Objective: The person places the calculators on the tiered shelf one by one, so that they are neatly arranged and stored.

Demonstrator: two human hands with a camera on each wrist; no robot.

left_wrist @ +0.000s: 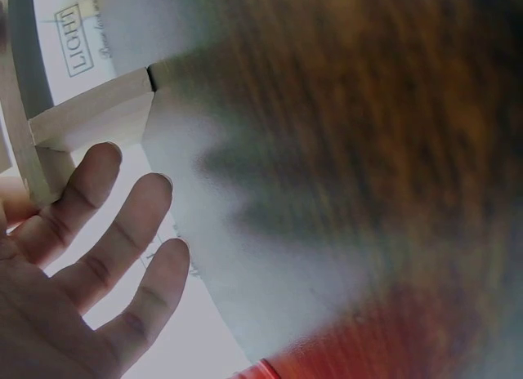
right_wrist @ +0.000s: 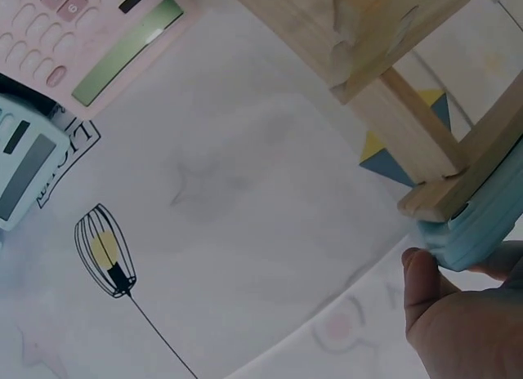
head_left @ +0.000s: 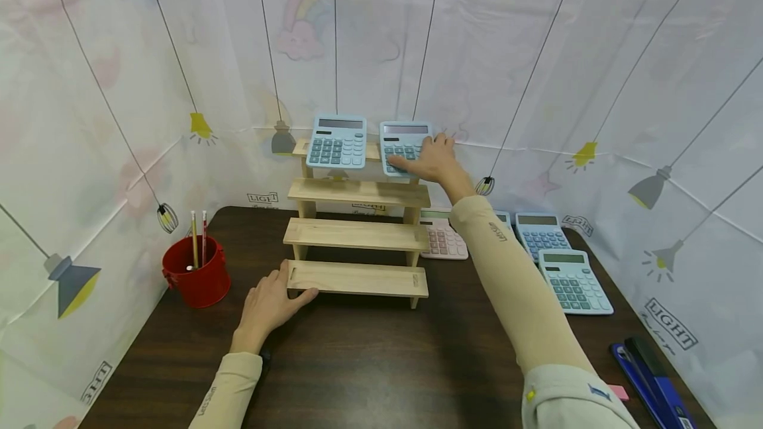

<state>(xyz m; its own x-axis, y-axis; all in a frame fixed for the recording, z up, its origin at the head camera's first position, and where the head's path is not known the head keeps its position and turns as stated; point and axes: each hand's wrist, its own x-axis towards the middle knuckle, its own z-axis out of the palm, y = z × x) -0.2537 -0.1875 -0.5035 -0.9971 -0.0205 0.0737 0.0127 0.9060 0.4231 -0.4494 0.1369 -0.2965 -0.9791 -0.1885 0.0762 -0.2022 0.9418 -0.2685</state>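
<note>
From the head camera, your right hand [head_left: 434,159] is stretched out toward 12 o'clock, up at the top step of the wooden stepped rack [head_left: 357,237]. Its grip closes round the right-hand blue calculator [head_left: 404,144] — fingers spread over the keys, thumb side at the right edge. That calculator stands tilted on the top step, just beside a second blue calculator [head_left: 338,141] at its 9 o'clock. Your left hand [head_left: 271,303] lies flat on the dark worktop [head_left: 369,363], fingers straight, thumb touching the left end of the rack's lowest step; it holds nothing. At 9 o'clock of that hand stands a red bucket [head_left: 197,272] with pencils. At 3 o'clock of the rack lie a pink calculator [head_left: 444,240] and two more blue ones [head_left: 560,257], with a blue stapler [head_left: 652,379] near the worktop's right corner.

From the left wrist, the left hand's fingers [left_wrist: 122,232] are extended and loosely spread, nothing between them, with the pale wood of the rack [left_wrist: 90,118] at their 11 o'clock. The rest is blurred.

From the right wrist, your thumb [right_wrist: 425,281] and a fingertip pinch the blue calculator's edge [right_wrist: 482,232], which rests against the rack's wooden frame [right_wrist: 417,126]. The pink calculator [right_wrist: 98,44] shows at 10 o'clock.
</note>
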